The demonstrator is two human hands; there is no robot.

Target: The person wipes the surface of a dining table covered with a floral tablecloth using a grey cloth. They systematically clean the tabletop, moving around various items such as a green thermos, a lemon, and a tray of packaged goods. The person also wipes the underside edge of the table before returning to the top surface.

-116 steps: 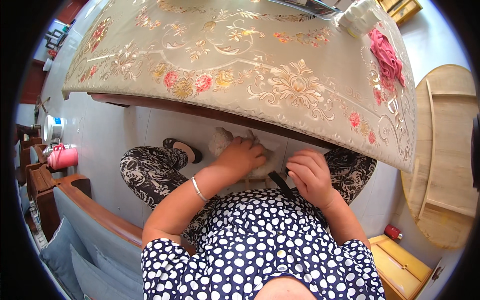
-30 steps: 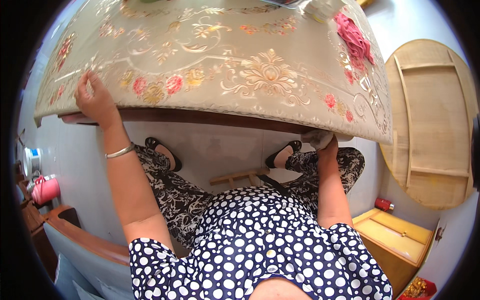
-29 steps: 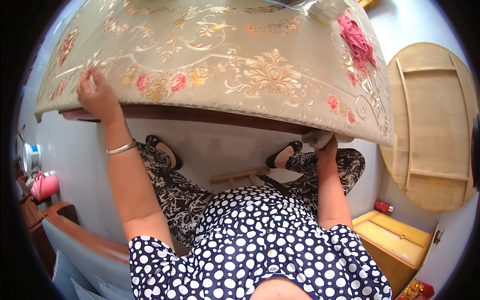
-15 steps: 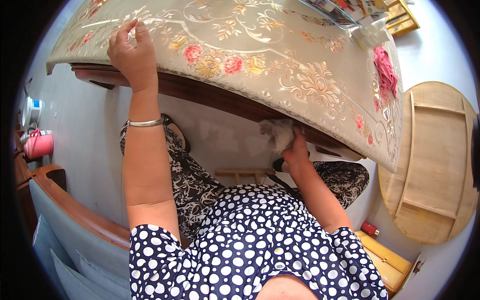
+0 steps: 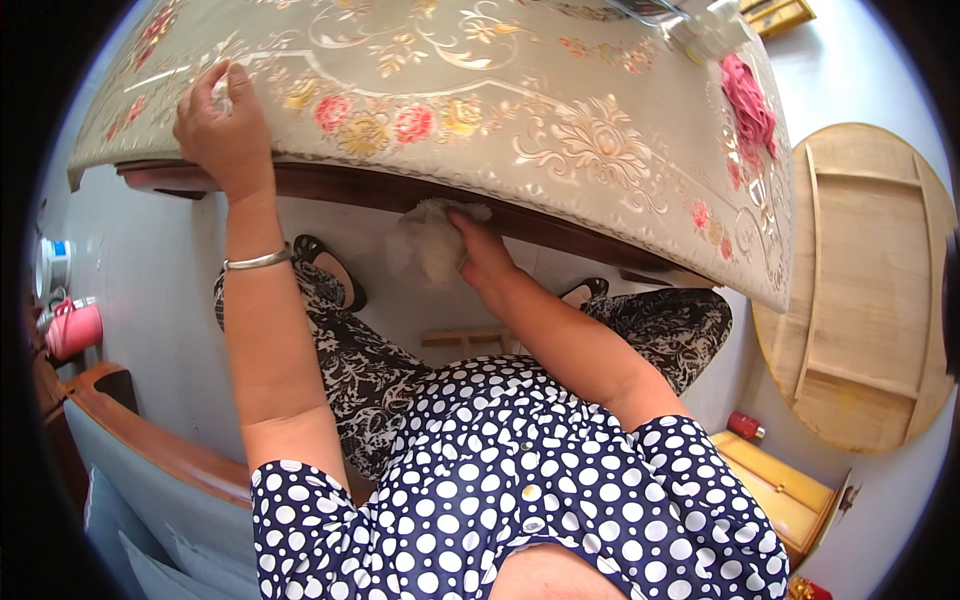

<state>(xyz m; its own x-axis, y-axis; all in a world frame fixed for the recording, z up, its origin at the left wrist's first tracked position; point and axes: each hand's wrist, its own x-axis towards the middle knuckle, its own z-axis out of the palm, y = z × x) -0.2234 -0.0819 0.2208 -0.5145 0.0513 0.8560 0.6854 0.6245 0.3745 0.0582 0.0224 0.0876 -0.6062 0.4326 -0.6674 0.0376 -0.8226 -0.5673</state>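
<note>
My right hand (image 5: 482, 250) grips a crumpled whitish cloth (image 5: 432, 238) against the dark wooden edge (image 5: 350, 188) of the table, just under the hanging tablecloth. The cloth looks slightly blurred. At the table's left part, my left hand (image 5: 225, 130) rests on the flowered tablecloth (image 5: 590, 80) near its front edge, fingers curled with thumb and fingertips apart and nothing visible between them. A silver bangle (image 5: 258, 262) circles that wrist.
A pink cloth (image 5: 748, 105) and a clear plastic container (image 5: 705, 35) lie on the table's right end. A round wooden tabletop (image 5: 860, 290) leans at the right. Behind me on the left stands a blue-cushioned wooden seat (image 5: 150, 490); a pink bucket (image 5: 75, 328) is beyond it.
My right hand has slid left along the table's wooden edge with the whitish cloth. My left hand stays at about the same place on the tablecloth, while the whole view has shifted a little.
</note>
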